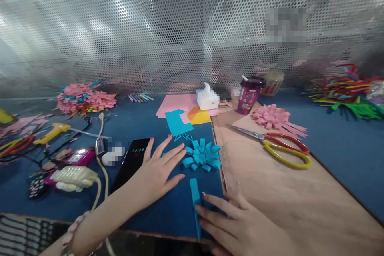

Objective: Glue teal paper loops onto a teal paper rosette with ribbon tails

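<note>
I list: left hand (159,172), fingers splayed, between phone (129,164) and blue flower (201,155); right hand (240,224), fingers extended, tips at blue strip (195,190); scissors (264,137), right of flower.

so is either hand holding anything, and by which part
Nothing looks gripped: the left hand is spread beside the blue flower; the right hand has its fingertips at the paper strip.

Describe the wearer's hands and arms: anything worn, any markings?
Left grip: ungloved human hand, glossy reddish painted nails, chunky pale-pink bead-like bracelet at the wrist; no sleeve on the visible forearm. Right grip: ungloved human hand, dark reddish nails; blurred toward the wrist, so sleeve or bracelet can't be told.
</note>
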Available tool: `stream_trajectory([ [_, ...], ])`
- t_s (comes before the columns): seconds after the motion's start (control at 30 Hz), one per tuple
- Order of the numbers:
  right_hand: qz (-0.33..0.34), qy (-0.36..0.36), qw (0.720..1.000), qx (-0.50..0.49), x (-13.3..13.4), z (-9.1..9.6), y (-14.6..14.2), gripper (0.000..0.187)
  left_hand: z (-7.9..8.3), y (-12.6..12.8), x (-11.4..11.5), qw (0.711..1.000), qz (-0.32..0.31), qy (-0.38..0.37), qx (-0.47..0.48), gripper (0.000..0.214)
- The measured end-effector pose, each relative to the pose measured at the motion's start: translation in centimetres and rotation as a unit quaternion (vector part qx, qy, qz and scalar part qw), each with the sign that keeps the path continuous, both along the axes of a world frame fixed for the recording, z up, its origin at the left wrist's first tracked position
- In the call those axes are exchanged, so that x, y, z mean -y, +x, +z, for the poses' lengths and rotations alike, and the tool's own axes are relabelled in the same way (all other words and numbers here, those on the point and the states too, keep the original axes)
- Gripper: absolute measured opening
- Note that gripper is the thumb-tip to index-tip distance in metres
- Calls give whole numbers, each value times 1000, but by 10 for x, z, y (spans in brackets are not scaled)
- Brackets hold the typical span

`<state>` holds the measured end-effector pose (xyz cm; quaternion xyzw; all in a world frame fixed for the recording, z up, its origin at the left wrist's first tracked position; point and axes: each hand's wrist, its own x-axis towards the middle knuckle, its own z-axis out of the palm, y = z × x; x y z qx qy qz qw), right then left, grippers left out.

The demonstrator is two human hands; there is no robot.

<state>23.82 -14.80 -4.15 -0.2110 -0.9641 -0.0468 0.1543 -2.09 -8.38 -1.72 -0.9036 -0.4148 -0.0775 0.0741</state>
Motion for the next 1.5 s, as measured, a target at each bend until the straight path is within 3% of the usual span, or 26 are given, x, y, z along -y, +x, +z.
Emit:
stream_trajectory([
  [0.17,-38,-50,998,-6,-6,6,6,36,8,30,-23,999,-28,19,20,46],
  [0.37,-60,-60,996,-14,-10,6,5,35,-1,34,-45,997,-49,-44,29,46],
  [0.5,-67,-59,996,-16,-13,5,5,35,-9,30,-45,995,-75,-61,30,50],
  [0.63,-81,-63,994,-28,-17,-1,2,34,-7,30,-42,994,-101,-41,20,50],
  [1.0,-114,-22,992,-55,-10,-10,-2,34,-7,30,-40,995,-87,-40,19,45],
  [1.23,-129,-26,991,-17,-15,-10,-5,39,-4,31,-38,995,-84,-43,13,44],
  [1.5,-138,3,990,-26,-13,-13,-6,39,-17,28,-46,994,-99,-26,35,40],
])
